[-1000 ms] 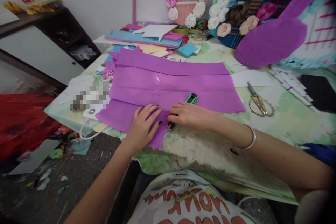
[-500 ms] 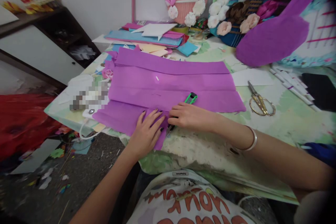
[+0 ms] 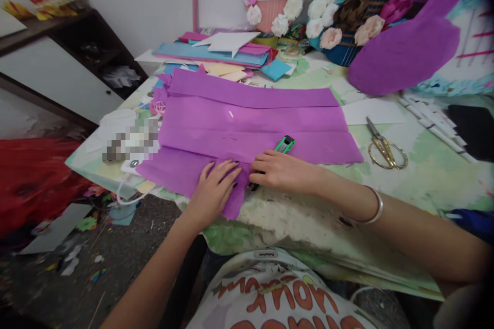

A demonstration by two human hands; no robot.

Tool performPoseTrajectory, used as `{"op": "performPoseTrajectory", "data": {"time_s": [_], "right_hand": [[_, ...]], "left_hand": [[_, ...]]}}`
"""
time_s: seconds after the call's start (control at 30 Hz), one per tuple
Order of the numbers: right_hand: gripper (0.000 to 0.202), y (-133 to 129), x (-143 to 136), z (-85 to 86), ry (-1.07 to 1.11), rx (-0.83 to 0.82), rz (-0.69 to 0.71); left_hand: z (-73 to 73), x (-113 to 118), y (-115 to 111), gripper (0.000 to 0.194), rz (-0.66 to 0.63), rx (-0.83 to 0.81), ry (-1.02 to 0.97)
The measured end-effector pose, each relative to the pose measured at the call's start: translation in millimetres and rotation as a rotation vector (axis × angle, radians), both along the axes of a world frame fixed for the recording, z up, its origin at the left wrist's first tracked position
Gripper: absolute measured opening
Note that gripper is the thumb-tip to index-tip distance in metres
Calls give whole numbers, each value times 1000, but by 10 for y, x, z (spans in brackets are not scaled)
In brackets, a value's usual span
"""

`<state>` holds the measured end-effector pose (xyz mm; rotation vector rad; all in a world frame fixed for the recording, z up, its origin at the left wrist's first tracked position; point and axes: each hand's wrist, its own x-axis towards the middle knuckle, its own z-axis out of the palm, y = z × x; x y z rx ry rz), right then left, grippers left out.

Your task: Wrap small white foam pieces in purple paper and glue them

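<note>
A large sheet of purple crepe paper (image 3: 254, 118), folded in layers, spreads over the table. My left hand (image 3: 216, 182) lies on its near edge with fingers stretched out, pressing the paper down. Right beside it, my right hand (image 3: 274, 169) is closed around a utility knife (image 3: 285, 144). The knife's green and black end sticks out above the knuckles, and its dark front points down toward the near paper edge. My fingers mostly hide the blade. A small white piece (image 3: 230, 114) rests on the paper.
Gold-handled scissors (image 3: 387, 151) lie to the right, near white strips (image 3: 434, 126) and a black flat piece (image 3: 473, 131). Behind are stacked coloured sheets (image 3: 210, 54), flower-covered guitar shapes and a purple guitar-shaped cutout (image 3: 405, 56). A white cable (image 3: 125, 198) hangs off the left edge.
My right hand and the knife have shifted very slightly to the right. The left hand stays almost in place on the paper, and the view has moved a little.
</note>
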<state>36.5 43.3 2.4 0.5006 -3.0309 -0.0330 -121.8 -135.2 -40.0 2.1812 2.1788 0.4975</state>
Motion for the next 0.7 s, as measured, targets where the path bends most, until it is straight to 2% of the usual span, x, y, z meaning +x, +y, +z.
{"op": "performPoseTrajectory", "data": {"time_s": [0.23,0.7], "right_hand": [[10,46,94,22,-27,-22,-35],[10,-45,29,22,-2,2,1]], "left_hand": [[4,11,1,39,3,10,11],[-4,8,7,39,3,30,9]]}}
